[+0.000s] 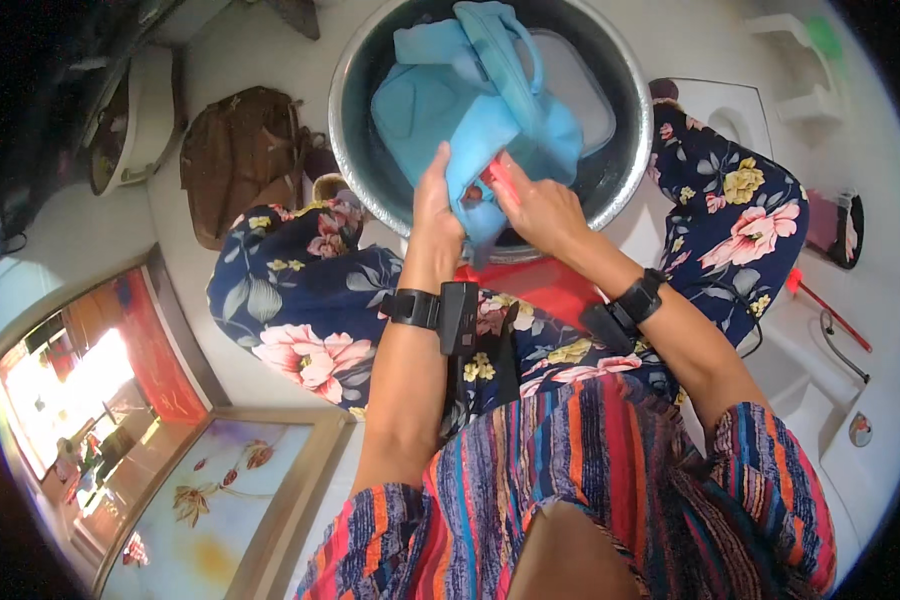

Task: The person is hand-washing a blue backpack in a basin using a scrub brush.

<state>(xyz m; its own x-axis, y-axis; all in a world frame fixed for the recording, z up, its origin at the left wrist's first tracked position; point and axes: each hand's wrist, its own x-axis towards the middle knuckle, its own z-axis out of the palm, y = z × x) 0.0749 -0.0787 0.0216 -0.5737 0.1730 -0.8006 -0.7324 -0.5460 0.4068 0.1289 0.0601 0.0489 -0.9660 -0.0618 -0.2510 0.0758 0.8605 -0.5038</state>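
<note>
Two holds matter: the left grip (434, 205) clamps the blue bag (450, 120), best kept taut; the right grip (547, 212) clamps a red piece (505, 181), best pressed evenly.

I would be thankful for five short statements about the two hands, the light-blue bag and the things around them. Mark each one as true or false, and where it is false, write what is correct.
1. The left hand holds an edge of the light-blue bag. True.
2. The right hand is empty. False: it holds a small red object, mostly hidden by the fingers.
3. The bag lies at least partly inside a round metal basin. True.
4. A brown bag is to the right of the basin. False: it is to the left.
5. The person's trousers have a floral pattern. True.
</note>
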